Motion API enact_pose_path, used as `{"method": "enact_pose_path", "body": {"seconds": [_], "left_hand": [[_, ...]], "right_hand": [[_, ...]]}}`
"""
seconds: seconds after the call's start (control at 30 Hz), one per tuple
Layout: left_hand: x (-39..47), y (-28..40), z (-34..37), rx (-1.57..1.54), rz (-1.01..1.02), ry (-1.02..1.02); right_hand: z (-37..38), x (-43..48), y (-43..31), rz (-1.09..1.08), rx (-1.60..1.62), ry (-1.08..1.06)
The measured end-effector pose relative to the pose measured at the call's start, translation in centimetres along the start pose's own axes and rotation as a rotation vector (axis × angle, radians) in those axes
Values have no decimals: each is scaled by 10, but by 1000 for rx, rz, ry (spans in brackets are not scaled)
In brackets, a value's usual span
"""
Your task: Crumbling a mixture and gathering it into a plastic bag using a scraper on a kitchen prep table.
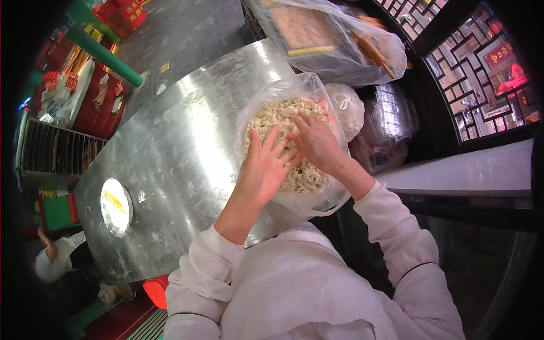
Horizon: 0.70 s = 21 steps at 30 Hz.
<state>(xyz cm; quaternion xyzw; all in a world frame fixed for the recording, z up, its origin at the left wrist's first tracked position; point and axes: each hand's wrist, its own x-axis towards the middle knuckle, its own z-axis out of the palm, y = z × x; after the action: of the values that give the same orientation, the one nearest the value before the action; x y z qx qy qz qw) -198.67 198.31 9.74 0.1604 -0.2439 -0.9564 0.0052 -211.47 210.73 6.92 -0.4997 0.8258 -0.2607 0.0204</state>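
Crumbly pale dough (308, 176) fills an opened clear plastic bag (263, 93) at the right edge of a stainless steel table (170, 170). Over the dough, my left hand (267, 163) is turned partly palm up with its fingers spread, and it holds nothing. My right hand (316, 142) lies palm down on or just above the crumbs, fingers apart, its fingertips near the bag's middle. The two hands meet or overlap at the fingers; whether they touch cannot be told. Beyond my right hand, a tied plastic bag (350, 112) with pale contents sits against the open one.
A round metal dish (116, 207) with a yellow item stands on the table's left part. At the top, a plastic-covered tray (304, 25) lies beside a wooden rolling pin (372, 53). Clear plastic containers (393, 112) are stacked at right. Another person (59, 257) is at lower left.
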Motion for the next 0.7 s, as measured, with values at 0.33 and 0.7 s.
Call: {"method": "enact_pose_path", "body": {"seconds": [0.33,0.7], "left_hand": [[-10,11,-21,26,75,75],[-20,20,5,469,207,59]], "right_hand": [[-3,-11,3,72,80,-13],[-7,-7,-9,73,-23,-145]]}}
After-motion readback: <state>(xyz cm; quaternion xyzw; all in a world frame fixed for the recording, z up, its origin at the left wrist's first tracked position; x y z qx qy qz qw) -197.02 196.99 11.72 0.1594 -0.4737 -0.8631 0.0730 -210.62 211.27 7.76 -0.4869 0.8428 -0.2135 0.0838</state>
